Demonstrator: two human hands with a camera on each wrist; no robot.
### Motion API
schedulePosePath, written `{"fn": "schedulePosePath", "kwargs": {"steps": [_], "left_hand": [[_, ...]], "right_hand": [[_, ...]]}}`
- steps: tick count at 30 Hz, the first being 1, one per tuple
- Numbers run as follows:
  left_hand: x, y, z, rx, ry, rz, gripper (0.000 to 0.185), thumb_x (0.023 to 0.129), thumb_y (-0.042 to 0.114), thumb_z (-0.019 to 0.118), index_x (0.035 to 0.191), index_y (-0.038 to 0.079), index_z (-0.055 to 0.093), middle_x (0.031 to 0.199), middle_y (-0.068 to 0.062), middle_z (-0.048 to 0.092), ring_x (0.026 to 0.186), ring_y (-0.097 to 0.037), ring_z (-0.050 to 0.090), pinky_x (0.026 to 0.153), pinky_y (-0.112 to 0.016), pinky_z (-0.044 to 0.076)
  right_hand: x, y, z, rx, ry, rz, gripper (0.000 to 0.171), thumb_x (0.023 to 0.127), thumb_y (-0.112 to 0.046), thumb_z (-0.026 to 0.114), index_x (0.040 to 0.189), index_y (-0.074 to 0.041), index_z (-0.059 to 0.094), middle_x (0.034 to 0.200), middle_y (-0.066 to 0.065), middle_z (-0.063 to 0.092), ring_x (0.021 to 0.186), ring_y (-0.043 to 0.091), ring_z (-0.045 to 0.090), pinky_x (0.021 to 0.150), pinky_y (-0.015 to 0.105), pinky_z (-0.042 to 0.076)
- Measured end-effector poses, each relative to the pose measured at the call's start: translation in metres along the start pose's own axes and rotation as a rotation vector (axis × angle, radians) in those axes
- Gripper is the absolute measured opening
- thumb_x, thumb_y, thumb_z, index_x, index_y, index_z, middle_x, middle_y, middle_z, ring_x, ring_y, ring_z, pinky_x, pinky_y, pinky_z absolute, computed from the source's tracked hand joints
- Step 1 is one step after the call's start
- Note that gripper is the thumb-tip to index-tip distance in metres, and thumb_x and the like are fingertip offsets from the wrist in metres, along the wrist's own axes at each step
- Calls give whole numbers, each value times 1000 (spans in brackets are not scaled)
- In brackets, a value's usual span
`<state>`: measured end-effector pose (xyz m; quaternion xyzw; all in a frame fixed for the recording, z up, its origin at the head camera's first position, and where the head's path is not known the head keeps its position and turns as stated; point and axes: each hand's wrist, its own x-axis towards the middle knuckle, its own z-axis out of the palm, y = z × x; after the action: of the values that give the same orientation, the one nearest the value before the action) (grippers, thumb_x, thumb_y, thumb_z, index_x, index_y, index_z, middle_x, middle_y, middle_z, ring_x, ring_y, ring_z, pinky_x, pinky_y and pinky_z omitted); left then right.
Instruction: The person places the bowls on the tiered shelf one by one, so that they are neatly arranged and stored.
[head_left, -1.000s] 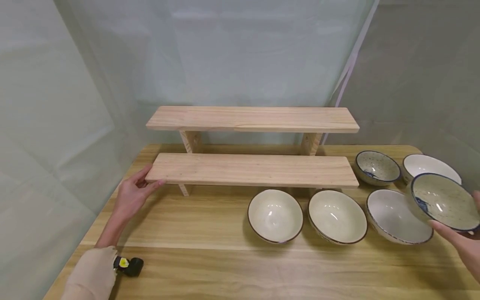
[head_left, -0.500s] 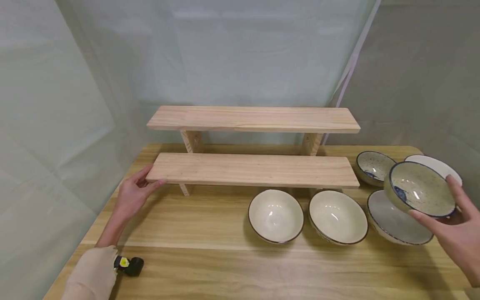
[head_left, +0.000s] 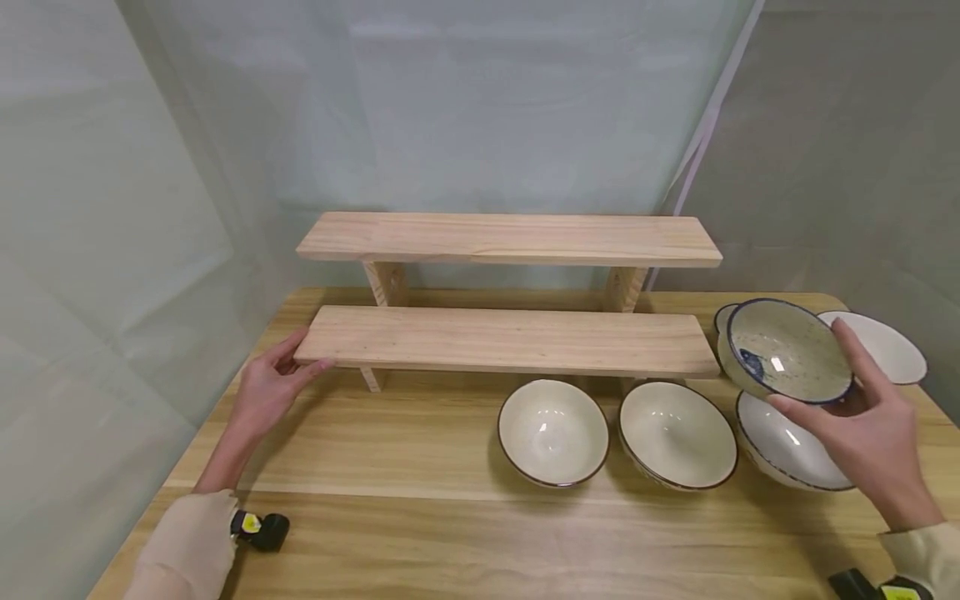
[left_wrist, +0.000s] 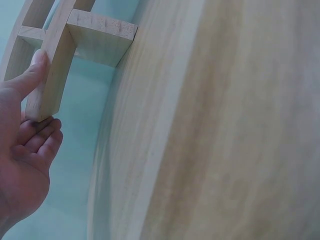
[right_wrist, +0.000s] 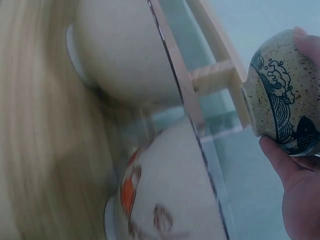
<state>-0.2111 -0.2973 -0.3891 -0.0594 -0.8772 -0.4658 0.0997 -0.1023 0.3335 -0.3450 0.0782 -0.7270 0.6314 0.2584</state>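
My left hand [head_left: 266, 390] holds the left end of the lower board of a two-tier wooden shelf [head_left: 502, 337]; in the left wrist view the thumb lies along the board [left_wrist: 55, 80] and the fingertips touch its end. At the right, my right hand [head_left: 870, 425] grips a speckled bowl [head_left: 795, 350] with a blue rim and blue fish-and-wave pattern. This bowl is lifted and slightly tilted. It hides most of a smaller blue-rimmed bowl [head_left: 723, 317] behind it. Beneath the hand stands a white bowl [head_left: 795, 450] with a dark speckled rim, partly covered.
Two cream bowls with brown rims, one on the left [head_left: 553, 433] and one on the right [head_left: 677, 435], stand before the shelf. A white bowl [head_left: 885, 346] is at the far right. Everything stands on a wooden table [head_left: 420, 533] with pale sheeting [head_left: 510, 108] behind.
My right hand has carried the speckled bowl leftward and a little back, from the right edge of the view to beside the shelf's end. The left hand stays on the shelf.
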Motion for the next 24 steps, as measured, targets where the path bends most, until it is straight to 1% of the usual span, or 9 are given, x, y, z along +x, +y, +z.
{"fn": "schedulePosePath", "kwargs": {"steps": [1,3,6,8,13,15,16,19,24], "left_hand": [[0,0,0,-1,0,0,78,89,33,68,148,0,28,143,-25,38,124,-39,44,78,-3,40],[0,0,0,-6,-1,2,78,89,32,68,148,-1,28,143,-25,38,124,-39,43,78,-3,40],[0,-1,0,-14,-5,4,78,89,31,68,148,-1,27,143,-25,37,124,-39,43,78,-4,41],[0,-1,0,-18,-6,3,79,89,31,68,148,-1,27,143,-25,37,125,-39,43,78,-4,41],[0,0,-1,-9,-5,3,79,89,32,69,147,-1,28,143,-25,37,125,-39,43,78,-4,40],[1,-1,0,-2,-3,6,78,89,32,69,147,-1,29,142,-25,39,124,-39,44,78,-4,40],[1,-1,0,1,-3,7,78,89,32,69,147,-1,29,142,-25,40,123,-39,44,78,-4,41],[1,-2,0,13,2,14,77,89,32,69,147,0,30,140,-25,42,122,-39,46,78,-4,41],[1,-3,0,21,9,21,76,89,31,69,147,0,31,141,-25,40,123,-39,44,78,-3,40]], "right_hand": [[1,-1,3,-14,-4,0,102,63,32,67,149,-12,34,141,11,36,104,8,53,77,8,46],[5,-2,8,-100,-17,-15,102,64,30,69,149,-13,33,145,11,34,105,8,52,77,8,45],[9,-4,15,-162,-40,-29,101,64,28,70,149,-13,32,149,12,31,107,8,51,78,8,45],[12,-5,19,-265,-55,-37,101,66,25,72,150,-14,30,151,11,29,109,7,50,79,6,44],[17,-8,31,-349,-97,-35,99,70,17,75,151,-16,28,151,9,30,109,6,49,78,5,42],[19,-8,37,-349,-113,-40,99,70,16,75,151,-15,27,151,9,29,106,5,49,76,5,43],[20,-9,40,-352,-118,-45,99,70,16,76,151,-15,27,151,9,29,102,4,51,74,6,44],[24,-9,48,-361,-130,-53,102,69,14,77,151,-19,28,153,9,27,103,2,51,72,6,45],[32,-11,61,-364,-145,-77,105,66,13,80,150,-24,29,152,13,28,109,2,49,73,7,46]]}}
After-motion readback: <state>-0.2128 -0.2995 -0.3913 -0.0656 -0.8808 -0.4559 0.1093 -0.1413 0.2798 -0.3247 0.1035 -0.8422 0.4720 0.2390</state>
